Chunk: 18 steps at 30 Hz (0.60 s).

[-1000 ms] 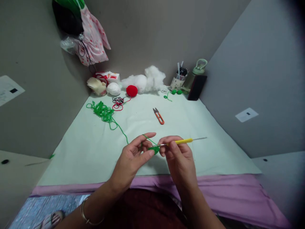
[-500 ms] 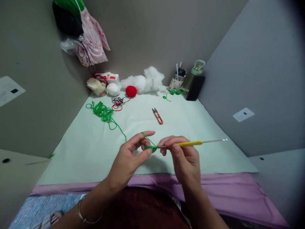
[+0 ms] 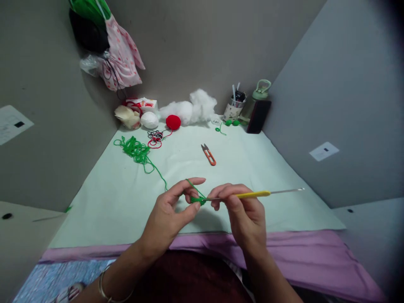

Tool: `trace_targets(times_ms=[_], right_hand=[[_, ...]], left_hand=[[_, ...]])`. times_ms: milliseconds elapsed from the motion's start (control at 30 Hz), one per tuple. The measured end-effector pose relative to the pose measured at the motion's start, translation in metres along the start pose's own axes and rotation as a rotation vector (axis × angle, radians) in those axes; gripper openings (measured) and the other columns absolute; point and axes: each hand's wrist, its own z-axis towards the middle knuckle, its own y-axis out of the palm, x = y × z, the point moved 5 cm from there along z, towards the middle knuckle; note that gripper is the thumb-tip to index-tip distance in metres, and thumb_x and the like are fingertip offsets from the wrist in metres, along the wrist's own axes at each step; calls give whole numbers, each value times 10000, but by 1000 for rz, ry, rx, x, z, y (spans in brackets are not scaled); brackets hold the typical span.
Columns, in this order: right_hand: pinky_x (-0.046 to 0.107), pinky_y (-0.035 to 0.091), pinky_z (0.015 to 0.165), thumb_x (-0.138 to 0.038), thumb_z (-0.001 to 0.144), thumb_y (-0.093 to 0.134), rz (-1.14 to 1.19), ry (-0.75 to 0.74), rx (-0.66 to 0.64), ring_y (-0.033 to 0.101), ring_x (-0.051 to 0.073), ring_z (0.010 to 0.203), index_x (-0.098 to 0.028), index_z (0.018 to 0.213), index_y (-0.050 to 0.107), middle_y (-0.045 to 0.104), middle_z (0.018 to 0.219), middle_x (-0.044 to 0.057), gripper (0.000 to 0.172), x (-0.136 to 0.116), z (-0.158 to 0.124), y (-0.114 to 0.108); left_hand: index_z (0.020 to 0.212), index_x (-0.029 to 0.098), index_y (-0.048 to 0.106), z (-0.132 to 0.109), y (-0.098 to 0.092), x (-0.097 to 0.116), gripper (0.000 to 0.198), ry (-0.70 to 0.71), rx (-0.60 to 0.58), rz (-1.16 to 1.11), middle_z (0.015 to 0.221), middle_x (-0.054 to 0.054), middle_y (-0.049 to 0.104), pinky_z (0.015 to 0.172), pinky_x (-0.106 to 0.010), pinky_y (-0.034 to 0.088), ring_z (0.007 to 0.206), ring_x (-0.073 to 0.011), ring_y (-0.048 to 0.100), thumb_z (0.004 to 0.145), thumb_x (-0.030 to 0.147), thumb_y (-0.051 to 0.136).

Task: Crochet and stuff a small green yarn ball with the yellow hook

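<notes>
Between the thumb and fingers of my left hand (image 3: 173,208) is a small green crochet piece (image 3: 198,200). Green yarn (image 3: 159,172) runs from a loose tangle (image 3: 134,149) on the left, passes over my raised left index finger and comes down to the piece. My right hand (image 3: 244,210) grips a double-ended crochet hook (image 3: 254,194) by its yellow handle. One metal end of the hook meets the green piece; the other points out to the right. Both hands are above the pale cloth, close to its front edge.
Orange thread snips (image 3: 208,155) lie mid-table. Along the back wall are a red yarn ball (image 3: 173,122), a white yarn ball (image 3: 149,120), white stuffing (image 3: 189,110), a cup of tools (image 3: 233,110), a green bottle (image 3: 260,93) and a leaning phone (image 3: 259,117).
Both hands, with the crochet piece and hook, appear slightly lower in view. The hook's far end sits a little further right and lower. My grips look the same.
</notes>
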Motion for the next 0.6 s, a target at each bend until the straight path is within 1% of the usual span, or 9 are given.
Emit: trace_targets(times_ms=[167,267,400,500,567,600], right_hand=[[283,558,734,-200,1088,539,-106,-89,-21,668,132,821,-246,1054,743,741,965,23,212,-8,0,4],[294,566,776,-162,1080,534,-171,-157,-46,684,145,890,-243,1085,736,740,978,29,217,-11,-3,5],[328,584,833,-129,1064,545,-255,-212,-110,703,170,965,-234,1109,723,756,1008,47,212,-11,-4,5],[355,607,807,-135,1062,533,-326,-280,-110,722,194,951,-233,1115,715,758,992,63,213,-11,-6,6],[360,621,772,-144,1057,534,-444,-370,-88,734,203,931,-240,1139,717,765,1025,82,223,-11,-10,9],[353,626,750,-141,1050,543,-521,-421,-73,737,201,912,-250,1167,718,769,1047,85,237,-11,-13,11]], left_hand=[[1228,331,786,-1,-1,0,396,31,15,65,936,7,655,949,-304,435,948,-163,575,879,156,720],[1204,330,797,-2,-2,1,393,51,39,91,952,5,669,938,-306,443,936,-162,575,867,141,723],[1198,329,806,-3,-2,4,387,84,67,121,905,10,669,913,-305,459,901,-163,581,859,154,739],[1187,313,812,-6,0,6,385,138,122,142,893,12,671,905,-300,467,866,-156,574,845,145,758],[1214,302,805,-7,1,5,407,132,175,119,879,13,672,923,-295,469,861,-153,575,834,158,792],[1237,299,797,-7,1,3,425,107,193,84,866,16,670,939,-291,468,865,-150,579,831,174,814]])
